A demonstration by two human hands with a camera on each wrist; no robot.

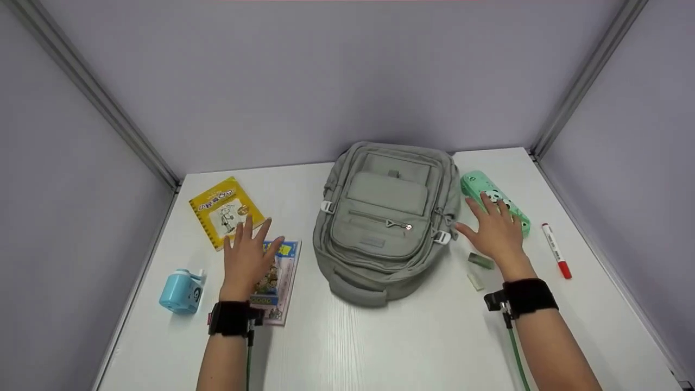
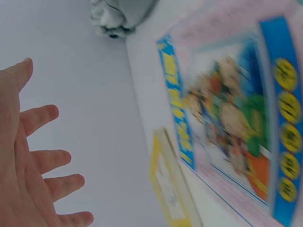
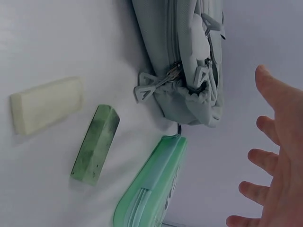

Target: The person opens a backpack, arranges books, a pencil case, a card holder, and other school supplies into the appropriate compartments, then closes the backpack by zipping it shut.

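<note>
My left hand (image 1: 248, 264) hovers with fingers spread over a pink-and-blue picture book (image 1: 279, 293) and the lower edge of a yellow notebook (image 1: 217, 203). It holds nothing; in the left wrist view the palm and fingers stretch out beside the picture book (image 2: 222, 113). Fingers apart, my right hand (image 1: 497, 233) is above the near part of a green pencil case (image 1: 476, 182) with panda drawings. The right wrist view shows that hand raised clear of the pencil case (image 3: 151, 184). Between the hands a grey backpack (image 1: 374, 239) lies on its back, its top handle toward me.
A light blue pencil sharpener (image 1: 179, 293) with a crank stands at the left. Near the right hand lie a green block (image 1: 481, 260) and a whitish block (image 1: 475, 281). A red-capped marker (image 1: 555, 247) is farther right. Pale panels (image 1: 326, 81) enclose the white table (image 1: 353, 347).
</note>
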